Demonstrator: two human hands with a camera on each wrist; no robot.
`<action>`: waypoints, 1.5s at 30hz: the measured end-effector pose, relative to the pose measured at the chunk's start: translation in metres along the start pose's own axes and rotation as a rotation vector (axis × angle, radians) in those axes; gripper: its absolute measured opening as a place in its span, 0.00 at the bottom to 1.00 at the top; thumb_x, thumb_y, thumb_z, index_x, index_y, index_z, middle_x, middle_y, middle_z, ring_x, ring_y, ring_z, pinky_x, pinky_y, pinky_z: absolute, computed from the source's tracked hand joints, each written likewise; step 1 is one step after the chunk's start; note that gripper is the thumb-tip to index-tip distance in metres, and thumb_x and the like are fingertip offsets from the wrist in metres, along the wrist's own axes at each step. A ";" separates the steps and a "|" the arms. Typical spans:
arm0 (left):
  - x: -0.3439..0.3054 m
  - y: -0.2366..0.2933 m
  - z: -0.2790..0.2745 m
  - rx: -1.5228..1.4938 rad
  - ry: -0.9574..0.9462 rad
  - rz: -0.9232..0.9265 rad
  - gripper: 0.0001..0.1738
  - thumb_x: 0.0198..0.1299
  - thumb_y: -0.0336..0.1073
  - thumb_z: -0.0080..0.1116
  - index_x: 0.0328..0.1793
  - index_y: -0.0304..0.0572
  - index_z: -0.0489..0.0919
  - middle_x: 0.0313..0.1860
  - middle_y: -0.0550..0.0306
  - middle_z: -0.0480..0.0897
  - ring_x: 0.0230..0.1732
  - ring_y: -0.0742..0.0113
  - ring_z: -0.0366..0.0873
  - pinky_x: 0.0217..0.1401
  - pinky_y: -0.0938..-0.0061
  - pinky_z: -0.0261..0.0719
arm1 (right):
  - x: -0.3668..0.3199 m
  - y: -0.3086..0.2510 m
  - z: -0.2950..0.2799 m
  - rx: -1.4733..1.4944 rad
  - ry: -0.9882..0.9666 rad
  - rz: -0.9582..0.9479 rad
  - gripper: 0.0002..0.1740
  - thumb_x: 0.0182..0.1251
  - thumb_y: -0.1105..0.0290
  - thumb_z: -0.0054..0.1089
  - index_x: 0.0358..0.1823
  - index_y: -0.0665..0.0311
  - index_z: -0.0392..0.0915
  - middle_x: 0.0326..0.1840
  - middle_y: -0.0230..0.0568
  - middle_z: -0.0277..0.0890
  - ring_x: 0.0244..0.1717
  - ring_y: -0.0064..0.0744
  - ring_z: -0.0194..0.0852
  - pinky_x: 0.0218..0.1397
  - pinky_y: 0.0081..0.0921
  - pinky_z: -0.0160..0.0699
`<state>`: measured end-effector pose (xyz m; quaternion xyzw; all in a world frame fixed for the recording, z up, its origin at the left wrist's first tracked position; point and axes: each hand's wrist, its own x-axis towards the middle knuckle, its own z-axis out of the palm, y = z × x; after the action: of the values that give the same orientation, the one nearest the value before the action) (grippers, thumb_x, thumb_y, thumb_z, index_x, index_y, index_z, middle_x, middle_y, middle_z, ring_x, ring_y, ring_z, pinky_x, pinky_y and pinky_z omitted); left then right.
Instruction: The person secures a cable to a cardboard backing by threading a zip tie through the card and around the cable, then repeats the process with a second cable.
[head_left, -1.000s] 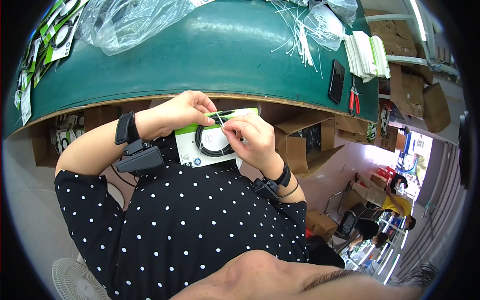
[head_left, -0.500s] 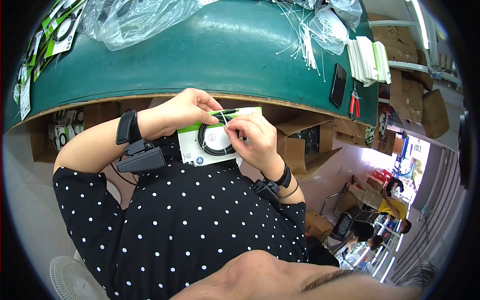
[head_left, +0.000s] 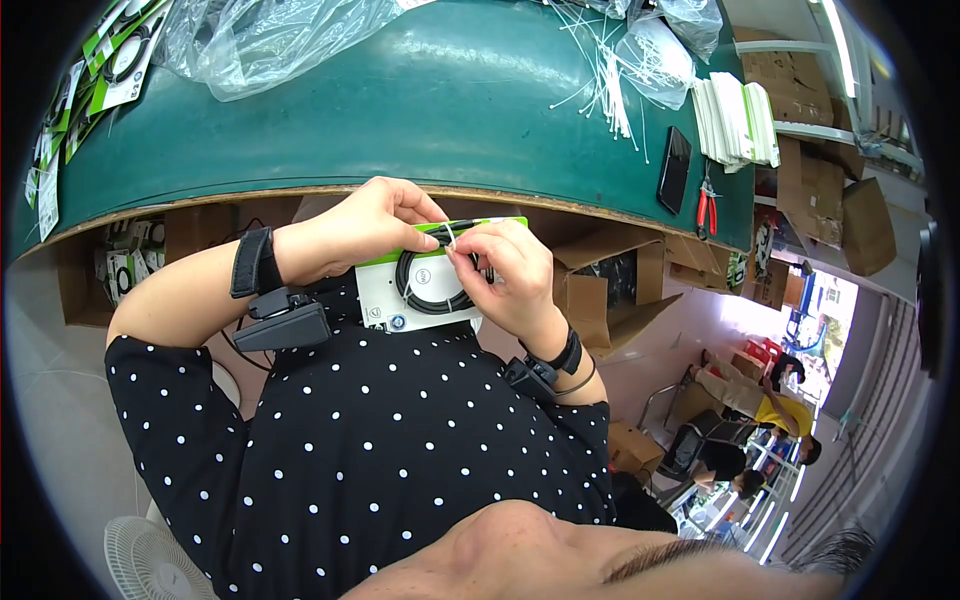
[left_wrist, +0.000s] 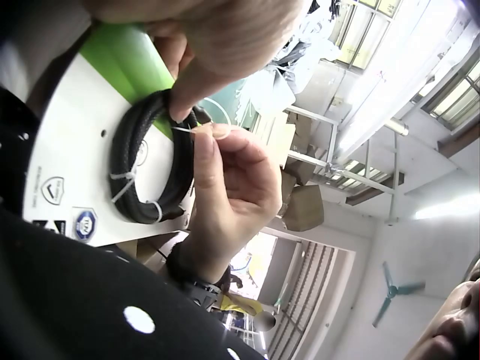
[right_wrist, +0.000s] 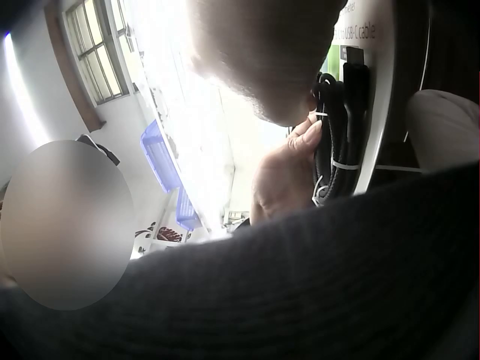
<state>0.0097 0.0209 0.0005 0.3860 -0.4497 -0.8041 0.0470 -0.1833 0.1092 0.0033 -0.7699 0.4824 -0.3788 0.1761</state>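
A white and green packaging card (head_left: 378, 295) with a coiled black cable (head_left: 405, 272) on its front is held up before the person's chest. The left hand (head_left: 375, 222) grips the card's upper edge, thumb over the coil and fingers partly hidden behind. Between thumb and forefinger, the right hand (head_left: 512, 272) pinches a thin white cable tie (head_left: 450, 232) at the top of the coil. More white ties bind the coil lower down, as the left wrist view shows on the cable (left_wrist: 127, 161). In the right wrist view, a dark cable plug (right_wrist: 355, 79) lies against the card.
Across the green table (head_left: 350, 130) lie a clear plastic bag (head_left: 270, 50), loose cable ties (head_left: 612, 95), a phone (head_left: 675, 170), red-handled cutters (head_left: 707, 210) and a stack of cards (head_left: 735, 122). Carded cables (head_left: 120, 65) pile up at far left. An opened carton (head_left: 610, 290) stands below the edge.
The white tie's raised end between the hands looks shorter and lies closer to the coil. Hands and card shifted slightly right; the grips look the same.
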 end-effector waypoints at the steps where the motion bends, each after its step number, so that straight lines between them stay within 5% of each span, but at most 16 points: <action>1: 0.000 0.000 0.000 -0.001 0.001 0.000 0.15 0.59 0.23 0.61 0.53 0.31 0.78 0.46 0.50 0.85 0.46 0.71 0.82 0.51 0.77 0.80 | 0.000 0.000 0.000 -0.004 -0.010 -0.007 0.10 0.48 0.83 0.69 0.32 0.65 0.78 0.33 0.37 0.80 0.28 0.26 0.74 0.27 0.19 0.72; 13: 0.000 -0.002 0.000 -0.026 0.000 0.018 0.16 0.58 0.23 0.62 0.53 0.31 0.79 0.47 0.50 0.83 0.48 0.70 0.81 0.53 0.77 0.80 | 0.001 -0.001 0.000 -0.071 -0.040 0.014 0.10 0.48 0.78 0.72 0.31 0.61 0.80 0.32 0.36 0.75 0.33 0.36 0.74 0.33 0.30 0.72; 30: 0.003 -0.007 -0.002 -0.041 -0.021 -0.035 0.16 0.58 0.22 0.62 0.54 0.31 0.79 0.47 0.51 0.84 0.48 0.70 0.82 0.54 0.78 0.79 | 0.003 -0.001 -0.002 -0.121 -0.077 0.067 0.11 0.48 0.75 0.72 0.33 0.61 0.82 0.32 0.38 0.72 0.33 0.38 0.73 0.34 0.29 0.72; 34: -0.005 0.011 -0.003 -0.101 -0.036 0.033 0.17 0.57 0.22 0.62 0.54 0.31 0.79 0.46 0.52 0.84 0.47 0.70 0.82 0.54 0.78 0.79 | 0.012 0.004 -0.033 -0.013 0.020 0.042 0.10 0.55 0.73 0.71 0.38 0.63 0.82 0.35 0.38 0.75 0.35 0.34 0.75 0.37 0.26 0.74; 36: -0.009 0.022 -0.005 -0.103 -0.025 0.060 0.17 0.57 0.22 0.62 0.54 0.32 0.79 0.46 0.52 0.84 0.47 0.70 0.82 0.54 0.78 0.79 | 0.009 0.012 -0.058 0.071 0.360 0.262 0.08 0.62 0.72 0.66 0.41 0.67 0.82 0.41 0.39 0.78 0.41 0.29 0.77 0.42 0.24 0.77; 40: -0.014 0.043 -0.008 -0.148 -0.025 0.141 0.18 0.57 0.21 0.63 0.55 0.32 0.78 0.47 0.52 0.84 0.46 0.70 0.83 0.54 0.77 0.80 | -0.002 0.043 -0.055 0.649 0.232 0.572 0.11 0.66 0.73 0.61 0.48 0.67 0.80 0.48 0.37 0.79 0.47 0.25 0.77 0.47 0.23 0.77; 43: -0.005 0.048 -0.008 -0.200 -0.061 0.196 0.17 0.58 0.22 0.63 0.55 0.33 0.79 0.47 0.50 0.85 0.46 0.70 0.83 0.52 0.76 0.81 | -0.018 0.053 -0.005 1.057 0.246 0.342 0.17 0.66 0.73 0.61 0.56 0.65 0.76 0.53 0.36 0.77 0.53 0.27 0.76 0.53 0.25 0.77; 45: 0.004 0.047 -0.007 -0.227 -0.061 0.219 0.18 0.58 0.21 0.63 0.56 0.33 0.78 0.47 0.50 0.84 0.46 0.70 0.83 0.53 0.76 0.81 | -0.020 0.060 0.012 1.139 0.295 0.357 0.18 0.66 0.72 0.62 0.57 0.64 0.75 0.54 0.37 0.77 0.53 0.28 0.75 0.54 0.26 0.76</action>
<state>-0.0009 -0.0133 0.0318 0.3023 -0.3964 -0.8512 0.1642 -0.2158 0.0974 -0.0517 -0.4016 0.3452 -0.6442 0.5518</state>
